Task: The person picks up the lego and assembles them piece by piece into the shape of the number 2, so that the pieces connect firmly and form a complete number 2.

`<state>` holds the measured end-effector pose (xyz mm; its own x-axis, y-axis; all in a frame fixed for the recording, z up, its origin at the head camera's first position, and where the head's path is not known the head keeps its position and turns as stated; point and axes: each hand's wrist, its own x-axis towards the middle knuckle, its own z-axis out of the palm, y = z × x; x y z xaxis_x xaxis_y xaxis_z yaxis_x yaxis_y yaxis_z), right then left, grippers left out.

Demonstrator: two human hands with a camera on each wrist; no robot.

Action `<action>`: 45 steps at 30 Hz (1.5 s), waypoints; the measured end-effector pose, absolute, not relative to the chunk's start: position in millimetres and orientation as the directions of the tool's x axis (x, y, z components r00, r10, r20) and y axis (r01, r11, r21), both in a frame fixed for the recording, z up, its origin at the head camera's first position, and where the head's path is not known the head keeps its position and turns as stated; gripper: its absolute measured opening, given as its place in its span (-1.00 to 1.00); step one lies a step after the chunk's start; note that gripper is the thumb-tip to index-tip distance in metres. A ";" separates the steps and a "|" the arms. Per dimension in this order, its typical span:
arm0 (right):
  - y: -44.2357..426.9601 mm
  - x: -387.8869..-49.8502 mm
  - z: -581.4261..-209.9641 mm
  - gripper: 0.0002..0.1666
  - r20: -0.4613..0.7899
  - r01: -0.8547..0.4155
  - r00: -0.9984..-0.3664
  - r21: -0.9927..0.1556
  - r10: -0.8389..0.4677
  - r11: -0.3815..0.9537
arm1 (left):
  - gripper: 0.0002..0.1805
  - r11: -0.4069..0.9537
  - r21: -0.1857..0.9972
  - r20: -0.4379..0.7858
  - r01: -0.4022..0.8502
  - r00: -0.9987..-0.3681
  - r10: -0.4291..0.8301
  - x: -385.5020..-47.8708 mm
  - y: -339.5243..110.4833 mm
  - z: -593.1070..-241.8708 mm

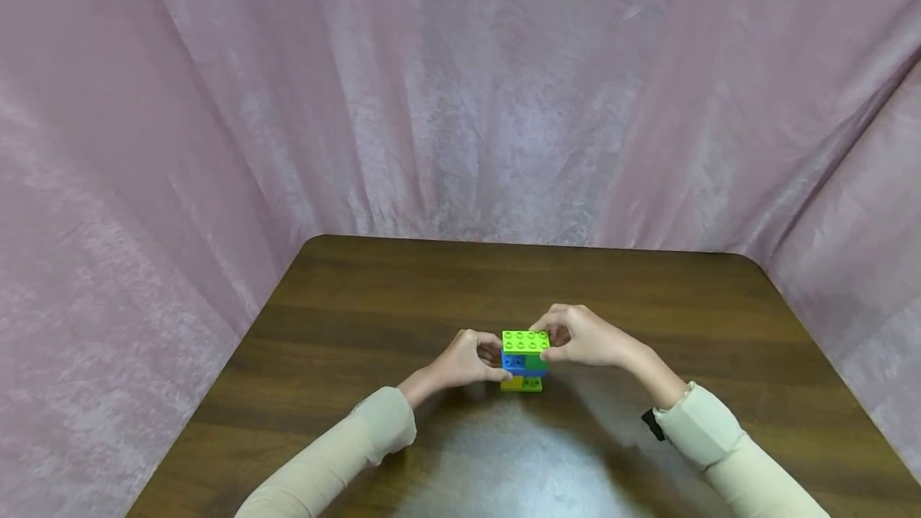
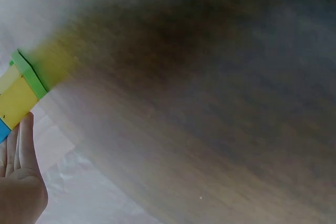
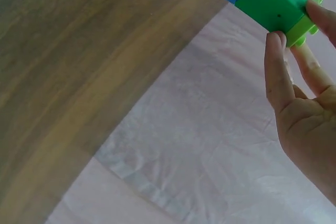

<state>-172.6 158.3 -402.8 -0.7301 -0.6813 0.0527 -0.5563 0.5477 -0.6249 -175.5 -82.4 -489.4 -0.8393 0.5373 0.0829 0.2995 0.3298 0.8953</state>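
Note:
A small stack of toy building bricks stands on the table between both hands in the head view. On top lies a lime green studded plate (image 1: pixel 526 340). Beneath it are a green brick (image 3: pixel 273 1) and a blue brick (image 1: pixel 513 362). Lower down come a yellow brick (image 2: pixel 18 100) and another lime green plate (image 1: pixel 532 384) at the base. My left hand (image 1: pixel 464 360) pinches the stack's left side, thumb in front at blue and yellow level. From the right, my right hand (image 1: pixel 586 336) pinches the top plate between thumb and fingers; a fingertip touches the green brick.
The stack rests on a brown wooden table (image 1: pixel 403 286) with rounded far corners. Pink curtains (image 1: pixel 460 102) hang behind the table and along its sides. Light glares off the tabletop in front of the stack. A black tab shows at the right sleeve cuff (image 1: pixel 698 422).

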 end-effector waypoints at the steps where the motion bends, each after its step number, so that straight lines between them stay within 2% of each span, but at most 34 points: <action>1: 158.3 -173.7 -402.4 -0.63 0.054 -0.558 -0.732 -0.620 -0.680 0.552 | -0.67 0.335 0.893 0.083 0.299 -0.843 0.532 -177.2 -82.6 -489.8; 5: 158.6 -177.9 -401.2 -0.60 0.058 -0.554 -0.742 -0.614 -0.668 0.563 | -0.66 0.368 0.877 0.073 0.309 -0.842 0.534 -183.2 -85.1 -487.5; 12: 158.8 -180.7 -397.1 -0.57 0.056 -0.526 -0.767 -0.623 -0.639 0.578 | -0.63 0.436 0.824 0.036 0.363 -0.801 0.598 -192.3 -91.4 -469.6; 21: 162.4 -186.6 -383.7 -0.49 0.066 -0.422 -0.839 -0.706 -0.540 0.569 | -0.59 0.385 0.836 0.104 0.392 -0.801 0.590 -196.6 -87.5 -456.8; 24: 164.0 -190.4 -380.8 -0.51 0.071 -0.398 -0.855 -0.724 -0.514 0.563 | -0.55 0.380 0.829 0.118 0.410 -0.793 0.598 -194.4 -85.6 -452.9; 32: 166.1 -202.6 -376.2 -0.57 0.109 -0.368 -0.885 -0.760 -0.453 0.536 | -0.47 0.346 0.831 0.218 0.436 -0.827 0.517 -186.5 -84.0 -446.4; 38: 167.9 -207.7 -375.8 -0.53 0.078 -0.270 -0.921 -0.833 -0.382 0.482 | -0.20 0.340 0.786 0.298 0.516 -0.799 0.523 -180.2 -87.2 -446.7; 42: 168.3 -211.3 -377.9 -0.52 0.040 -0.198 -0.936 -0.880 -0.350 0.431 | 0.01 0.411 0.725 0.294 0.553 -0.788 0.541 -176.8 -90.4 -448.0; 45: 168.2 -213.3 -379.9 -0.50 0.014 -0.163 -0.939 -0.898 -0.343 0.410 | 0.09 0.429 0.710 0.280 0.558 -0.783 0.555 -174.9 -91.6 -448.7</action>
<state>-213.3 168.2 -379.9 -0.9393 -0.3429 0.0138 -0.1627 0.4097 -0.8976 -174.9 -91.6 -448.7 -0.7833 0.5549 0.2803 0.5581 0.4291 0.7102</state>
